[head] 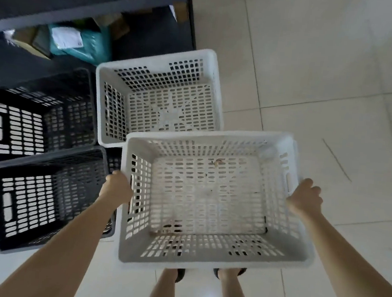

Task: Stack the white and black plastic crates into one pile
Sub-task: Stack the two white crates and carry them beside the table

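Now carrying white crate (209,197) off floor, my left hand (117,186) and right hand (305,199) each closed round side rim. Second white crate (159,97) sits just beyond; two black crates (40,153) at left. Next, I judge: align, lower straight in.

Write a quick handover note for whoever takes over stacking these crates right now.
Left hand and right hand: each has a grip on a side of the held white crate, lifted above the floor.
Second white crate sits empty on the floor just ahead.
Two black crates sit side by side to the left.
Done: nothing stacked yet.
Left: nest all four into one pile.
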